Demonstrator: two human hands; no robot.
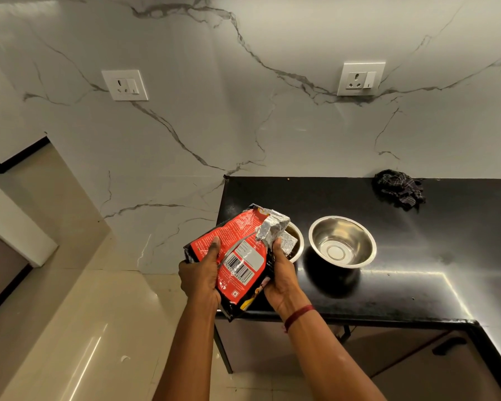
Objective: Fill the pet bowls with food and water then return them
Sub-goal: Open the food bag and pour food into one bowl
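Observation:
A red and black pet food bag (237, 256) with a silver foil mouth is tilted over a steel bowl (297, 241) at the left end of the black countertop (402, 285). My left hand (201, 280) grips the bag's lower left side. My right hand (282, 279) holds its right edge below the foil opening. The bag hides most of that bowl; something dark shows inside it. A second steel bowl (342, 241) stands empty just to the right.
A dark checked cloth (398, 188) lies crumpled at the back of the counter against the marble wall. Two wall sockets (125, 85) (360, 79) sit above. Beige floor tiles (84, 328) lie to the left. Cabinet fronts with a handle (449, 344) are under the counter.

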